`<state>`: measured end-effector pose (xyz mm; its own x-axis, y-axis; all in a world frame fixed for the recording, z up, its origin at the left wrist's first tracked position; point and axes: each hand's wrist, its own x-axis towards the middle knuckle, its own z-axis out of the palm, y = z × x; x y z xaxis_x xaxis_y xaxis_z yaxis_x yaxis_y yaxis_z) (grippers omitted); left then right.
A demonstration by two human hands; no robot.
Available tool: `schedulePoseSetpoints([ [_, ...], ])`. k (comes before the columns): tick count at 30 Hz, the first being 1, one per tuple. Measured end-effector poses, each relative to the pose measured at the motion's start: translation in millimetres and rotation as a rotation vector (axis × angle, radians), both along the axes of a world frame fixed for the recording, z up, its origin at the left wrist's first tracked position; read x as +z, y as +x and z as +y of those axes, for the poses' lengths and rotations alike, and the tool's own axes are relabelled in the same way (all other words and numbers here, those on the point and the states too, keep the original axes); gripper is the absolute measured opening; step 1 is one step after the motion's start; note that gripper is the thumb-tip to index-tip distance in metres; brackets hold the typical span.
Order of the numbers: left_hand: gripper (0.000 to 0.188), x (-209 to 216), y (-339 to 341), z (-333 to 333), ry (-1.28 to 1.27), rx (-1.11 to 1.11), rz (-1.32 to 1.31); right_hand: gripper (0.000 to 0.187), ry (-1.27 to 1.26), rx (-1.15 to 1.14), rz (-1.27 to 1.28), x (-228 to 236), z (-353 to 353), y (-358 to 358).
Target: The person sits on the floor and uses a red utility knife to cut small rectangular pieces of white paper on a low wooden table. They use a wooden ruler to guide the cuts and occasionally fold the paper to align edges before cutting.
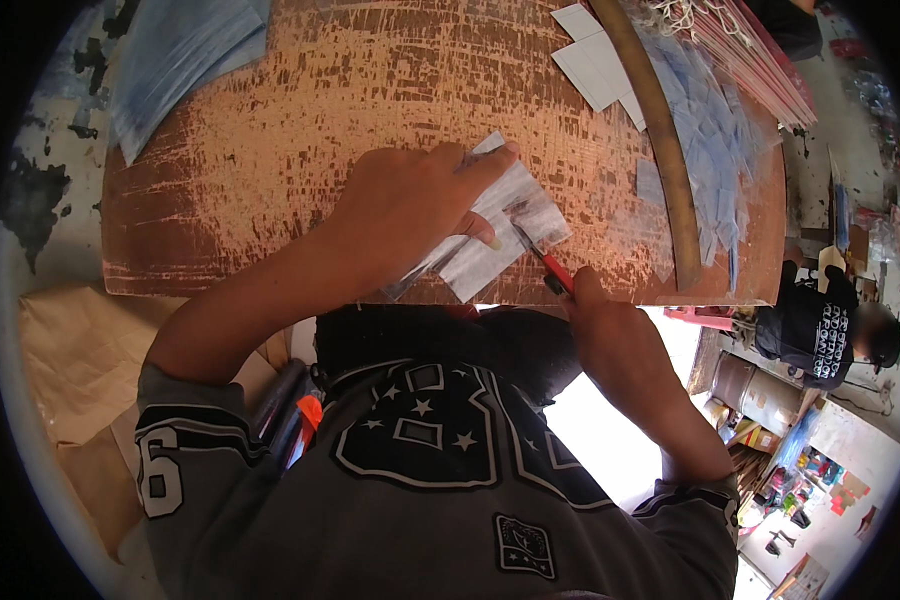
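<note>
The left hand (405, 195) lies over the grey sheet (488, 266), at the near counter (270, 120) edge; its grip cannot be told. The right hand (605, 315) grasps a red-handled cutter (558, 268). Advised: hold sheet flat, left fingers clear.

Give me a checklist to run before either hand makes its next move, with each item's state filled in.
1. Left hand steadying the grey, straight-edged sheet: ok, thumb and index finger spread across it.
2. Right hand gripping the slim red-handled tool: ok, fist closed around the handle.
3. Left thumb well away from the tool's tip: not ok, in my judgement; it lies close beside it.
4. Long, narrow brown strip apart from the sheet: ok, it lies to the right.
5. Loose pile of pale-blue, see-through pieces away from the tool: ok, mostly beyond the strip.
6. Sheet a single layer: cannot tell.
</note>
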<state>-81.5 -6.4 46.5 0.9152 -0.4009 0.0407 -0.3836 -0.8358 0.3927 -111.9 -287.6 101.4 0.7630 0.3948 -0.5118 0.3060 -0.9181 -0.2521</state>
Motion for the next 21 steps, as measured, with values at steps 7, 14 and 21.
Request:
schedulePoseSetpoints([
  [7,0.076,1,1,1,0.018,0.002,0.005,0.018,0.040,-0.031,-0.015,5,-4,1],
  [14,0.078,6,3,1,0.009,-0.001,0.044,0.018,0.184,-0.077,-0.163,-18,-2,-11],
  [21,0.078,5,4,2,0.009,0.005,0.069,0.019,0.159,-0.063,-0.173,-24,2,-8],
])
